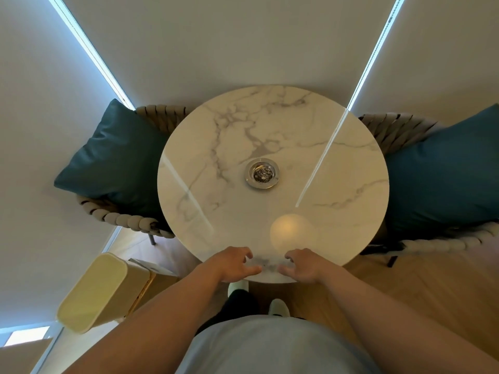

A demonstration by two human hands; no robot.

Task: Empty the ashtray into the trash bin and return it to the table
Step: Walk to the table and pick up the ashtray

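A round metal ashtray (pixel 262 173) holding dark ash sits near the middle of a round white marble table (pixel 337 233). A pale yellow trash bin (pixel 100 291) with a closed lid stands on the floor to the lower left of the table. My left hand (pixel 234 264) and my right hand (pixel 303 265) hover over the table's near edge, fingers apart, holding nothing. Both hands are well short of the ashtray.
Woven rope chairs with teal cushions flank the table, one on the left (pixel 113 160) and one on the right (pixel 442 174). Wood floor (pixel 405 282) lies to the right. My feet in pale slippers (pixel 279 307) stand under the table's near edge. Blinds cover the wall behind.
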